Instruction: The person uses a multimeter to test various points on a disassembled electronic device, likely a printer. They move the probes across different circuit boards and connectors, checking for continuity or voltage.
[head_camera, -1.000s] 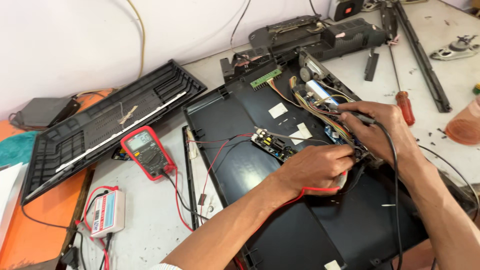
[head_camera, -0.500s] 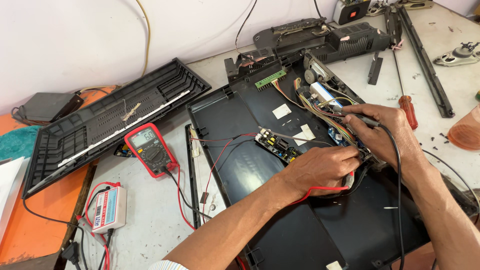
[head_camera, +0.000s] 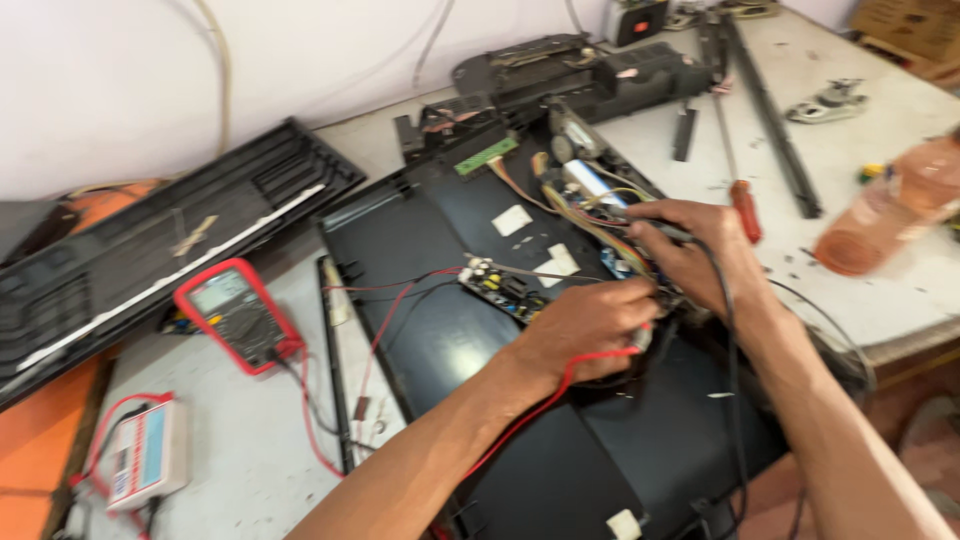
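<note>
Reading from the left edge: a small white box with a red lead lies at the lower left of the pale workbench, beside an orange surface. Above it, a long black slatted cover rests at a slant against the wall. Just right of that cover sits a red-cased multimeter, display facing up, its red and black leads running rightward across the bench.

Centre: a large black back panel lies flat, carrying a small circuit board with wiring bundled above it. The left hand rests on the panel just right of this board, fingers curled together around a red test lead whose wire trails down along the forearm. The right hand sits just beyond it, touching the wiring, fingers closed on a black probe with a black cable dropping over the wrist. The probe tips are hidden by the fingers.

Right: a red-handled screwdriver lies on the bench near the right hand, then a long black bar, and at the far edge a blurred orange bottle.
</note>
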